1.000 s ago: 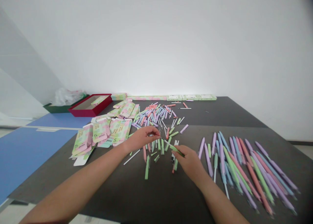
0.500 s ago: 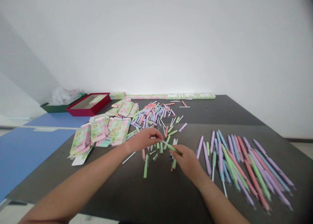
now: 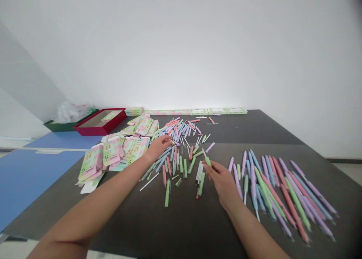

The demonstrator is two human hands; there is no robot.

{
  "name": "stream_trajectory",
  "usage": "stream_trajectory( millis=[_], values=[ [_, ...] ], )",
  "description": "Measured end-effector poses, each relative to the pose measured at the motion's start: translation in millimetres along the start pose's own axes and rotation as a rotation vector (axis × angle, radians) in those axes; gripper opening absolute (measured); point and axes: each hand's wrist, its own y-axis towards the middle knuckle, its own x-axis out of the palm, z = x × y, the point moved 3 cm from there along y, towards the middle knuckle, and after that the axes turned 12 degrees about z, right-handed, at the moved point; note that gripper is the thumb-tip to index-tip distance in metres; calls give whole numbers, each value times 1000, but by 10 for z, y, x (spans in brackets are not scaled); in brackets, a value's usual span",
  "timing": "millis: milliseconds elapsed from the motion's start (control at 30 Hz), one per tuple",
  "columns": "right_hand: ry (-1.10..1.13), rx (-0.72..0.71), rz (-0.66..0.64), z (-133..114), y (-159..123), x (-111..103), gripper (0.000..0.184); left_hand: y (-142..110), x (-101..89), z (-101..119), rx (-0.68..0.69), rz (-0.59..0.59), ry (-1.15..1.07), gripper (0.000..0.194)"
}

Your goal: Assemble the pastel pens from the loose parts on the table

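Note:
My right hand (image 3: 219,178) pinches a green pen barrel (image 3: 208,161) upright at a slant, with a thin pale tip rising from its upper end. My left hand (image 3: 160,146) reaches to the near left edge of a pile of pen parts (image 3: 181,129) in pink, blue, purple and green. Its fingers are drawn together beside a purple piece; what is between them is too small to tell. In front of the hands lie loose green barrels (image 3: 185,168), coral parts (image 3: 164,175) and a bundle of white refills (image 3: 199,172).
Assembled-looking pastel pens (image 3: 294,198) lie in rows at the right. Flattened printed cartons (image 3: 113,149) are heaped at the left. Behind them stand a red box lid (image 3: 98,130) and a green tray (image 3: 60,127) with a plastic bag. Slim boxes (image 3: 217,111) line the wall.
My left hand has let go of the pale tip at the green pen and moved up and left to the pile. My right hand has tilted the pen more upright and shifted slightly right.

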Motion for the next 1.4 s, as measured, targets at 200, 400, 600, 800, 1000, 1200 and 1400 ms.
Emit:
stream_trajectory(
  millis=[200, 400, 600, 800, 1000, 1200, 1400],
  values=[
    [64, 57, 43, 15, 22, -27, 36, 278, 71, -290, 18, 50, 184, 36],
    [85, 62, 25, 3, -1, -19, 37, 454, 318, -452, 235, -21, 345, 29],
    [81, 71, 14, -8, 8, -18, 34, 533, 583, -414, 546, -183, 437, 17],
    [47, 57, 31, -22, 24, -22, 37, 549, 585, -374, 670, -201, 483, 10],
    [-49, 0, 17, -74, 7, -25, 36, 399, 373, -170, 600, -64, 477, 17],
    [-169, -122, -82, -141, -8, -15, 31, -77, 23, 207, 530, 64, 194, 24],
    [-277, -199, -158, -123, -26, 39, 27, -448, -239, 393, 476, 26, -20, 20]
  ],
)
